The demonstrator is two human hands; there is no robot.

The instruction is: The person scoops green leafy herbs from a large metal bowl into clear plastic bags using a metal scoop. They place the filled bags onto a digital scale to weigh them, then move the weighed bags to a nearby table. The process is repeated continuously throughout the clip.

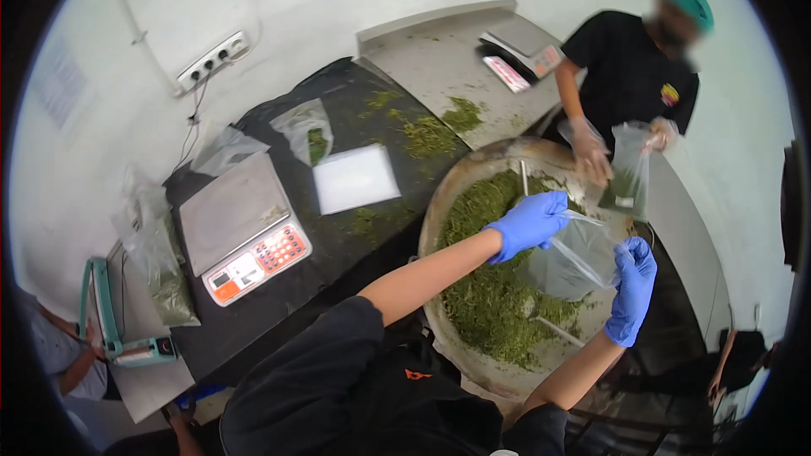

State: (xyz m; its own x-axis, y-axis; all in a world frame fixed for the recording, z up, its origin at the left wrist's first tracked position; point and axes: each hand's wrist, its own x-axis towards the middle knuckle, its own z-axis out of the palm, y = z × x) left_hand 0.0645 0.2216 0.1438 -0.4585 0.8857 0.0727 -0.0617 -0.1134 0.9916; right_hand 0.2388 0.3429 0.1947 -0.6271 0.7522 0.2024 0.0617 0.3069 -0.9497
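Note:
Over a wide round pan of shredded green leaves, I hold up a clear plastic bag between my two hands. My left hand, in a blue glove, pinches one side of the bag's mouth. The other side is gripped by my right hand, also blue-gloved. The bag looks empty, and its mouth lies at the upper edge. A metal scoop handle slants out of the leaves beneath it, and another handle sticks up at the far side.
Left of the pan, a dark-covered table bears a scale, a white sheet and filled bags. A bag sealer stands beyond. Across the pan, a co-worker handles a partly filled bag near a second scale.

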